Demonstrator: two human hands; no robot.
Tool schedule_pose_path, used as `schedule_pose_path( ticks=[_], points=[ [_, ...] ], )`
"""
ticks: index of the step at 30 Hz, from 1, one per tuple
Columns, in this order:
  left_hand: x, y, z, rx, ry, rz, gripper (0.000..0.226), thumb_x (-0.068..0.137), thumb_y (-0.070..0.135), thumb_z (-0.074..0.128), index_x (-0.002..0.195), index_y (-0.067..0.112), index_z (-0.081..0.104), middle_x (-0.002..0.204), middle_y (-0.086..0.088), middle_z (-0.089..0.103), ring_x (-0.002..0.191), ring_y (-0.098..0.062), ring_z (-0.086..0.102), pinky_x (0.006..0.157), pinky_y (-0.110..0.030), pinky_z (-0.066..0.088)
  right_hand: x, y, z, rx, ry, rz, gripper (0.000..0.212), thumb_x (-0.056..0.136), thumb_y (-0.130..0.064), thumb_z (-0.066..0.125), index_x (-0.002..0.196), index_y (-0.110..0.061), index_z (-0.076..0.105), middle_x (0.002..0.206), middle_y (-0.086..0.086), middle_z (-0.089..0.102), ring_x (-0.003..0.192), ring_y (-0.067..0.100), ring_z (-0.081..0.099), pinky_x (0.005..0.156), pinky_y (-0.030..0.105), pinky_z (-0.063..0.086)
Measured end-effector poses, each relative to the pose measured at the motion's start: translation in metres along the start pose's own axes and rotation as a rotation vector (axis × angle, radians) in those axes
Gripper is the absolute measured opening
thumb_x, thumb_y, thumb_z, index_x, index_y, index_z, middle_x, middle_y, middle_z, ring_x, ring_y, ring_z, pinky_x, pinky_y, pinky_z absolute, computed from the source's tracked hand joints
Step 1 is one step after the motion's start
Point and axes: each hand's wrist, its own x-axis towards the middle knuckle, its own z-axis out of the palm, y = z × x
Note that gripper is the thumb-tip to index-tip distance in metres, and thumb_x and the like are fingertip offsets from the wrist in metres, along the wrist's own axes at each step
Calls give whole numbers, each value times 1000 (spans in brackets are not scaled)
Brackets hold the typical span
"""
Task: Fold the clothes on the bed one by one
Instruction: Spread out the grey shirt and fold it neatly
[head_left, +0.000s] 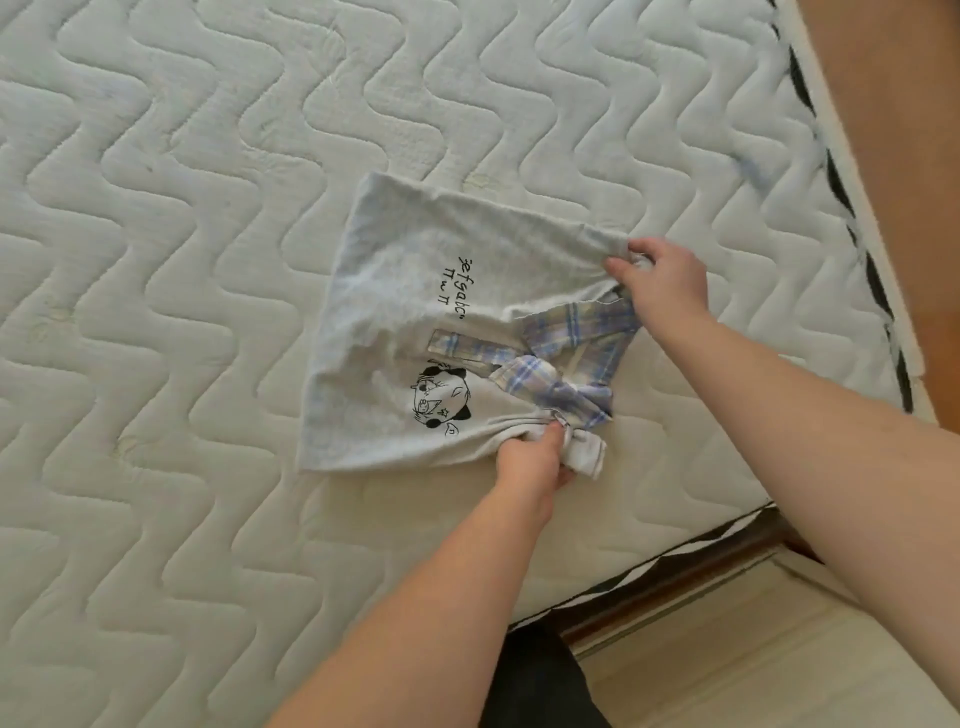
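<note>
Grey cotton shirt (395, 312) lay on the bed (182, 208); your left hand (535, 457) gripped its near corner, your right hand (660, 280) pinched its far corner.

From my seat the head view is bright and evenly lit, soft daylight-like light with no glare. Shadows are faint: a thin one under the forearms, and gentle shading in the quilted channels of the mattress (208, 260). Detail is a little soft throughout, smeared at the far right edge. The wide lens bends the bed's edge (852, 218) into a curve on the right.
</note>
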Motion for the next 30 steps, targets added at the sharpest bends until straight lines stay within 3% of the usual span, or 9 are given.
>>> schedule_pose_path(
  ticks=[4, 7, 10, 15, 17, 20, 22, 25, 30],
  points=[
    [-4, 12, 21, 252, 67, -82, 24, 96, 30, 59, 106, 8, 59, 102, -14, 66, 69, -21, 61, 58, -32, 53, 13, 12, -4, 61, -54, 135, 45, 87, -23, 69, 129, -18, 55, 109, 4, 62, 101, 20, 61, 91, 30, 46],
    [-17, 34, 8, 663, -86, -145, 45, 97, 48, 47, 105, 6, 64, 90, -12, 70, 68, -22, 67, 55, -29, 53, -6, 20, 3, 88, -111, 210, 51, 88, -23, 68, 135, -19, 48, 125, 3, 60, 110, 22, 60, 91, 30, 45],
    [-31, 67, -10, 1087, -251, -124, 65, 95, 62, 43, 89, 3, 69, 80, -10, 76, 63, -18, 72, 50, -23, 52, -47, 28, 14, 68, 68, 238, 53, 93, -25, 60, 140, -15, 39, 132, 9, 53, 113, 26, 56, 94, 35, 44],
    [-33, 126, 10, 1435, -357, 619, 20, 96, 38, 56, 92, 22, 67, 79, 7, 73, 72, -5, 68, 66, -23, 57, -131, 32, 22, 196, 110, 423, 19, 95, -31, 55, 105, -14, 56, 94, 3, 60, 88, 25, 59, 74, 36, 46],
    [-20, 146, 26, 1485, -377, 838, 9, 96, 31, 59, 100, 25, 65, 92, 12, 69, 79, 3, 63, 75, -22, 53, -168, 30, 26, 149, 90, 435, 25, 98, -36, 50, 85, -16, 58, 76, -2, 60, 75, 25, 59, 61, 36, 41],
    [12, 170, 59, 1648, -277, 1138, 27, 95, 24, 59, 122, 25, 61, 128, 2, 56, 111, -11, 51, 97, -29, 40, -211, 22, 37, 244, -15, 598, 46, 97, -54, 41, 67, -23, 54, 64, -5, 60, 65, 21, 58, 53, 33, 39],
    [34, 187, 81, 1787, -99, 1244, 43, 93, 29, 59, 135, 28, 51, 143, -3, 44, 130, -24, 40, 109, -38, 29, -227, 17, 52, 366, -209, 757, 48, 90, -68, 40, 74, -27, 57, 73, -9, 63, 71, 14, 60, 59, 27, 41],
    [56, 217, 105, 1889, 156, 1068, 62, 85, 46, 66, 138, 24, 42, 138, -9, 46, 129, -31, 41, 106, -46, 34, -237, -2, 80, 633, -244, 834, 40, 81, -62, 64, 97, -27, 56, 92, -13, 64, 85, 4, 61, 64, 11, 40],
    [62, 247, 117, 2065, 36, 803, 64, 72, 48, 81, 120, 14, 57, 106, -6, 60, 97, -28, 57, 80, -36, 46, -206, -24, 100, 1284, 28, 1131, 31, 81, -30, 79, 101, -23, 56, 97, -7, 68, 87, 6, 65, 68, 17, 45]
  ],
)
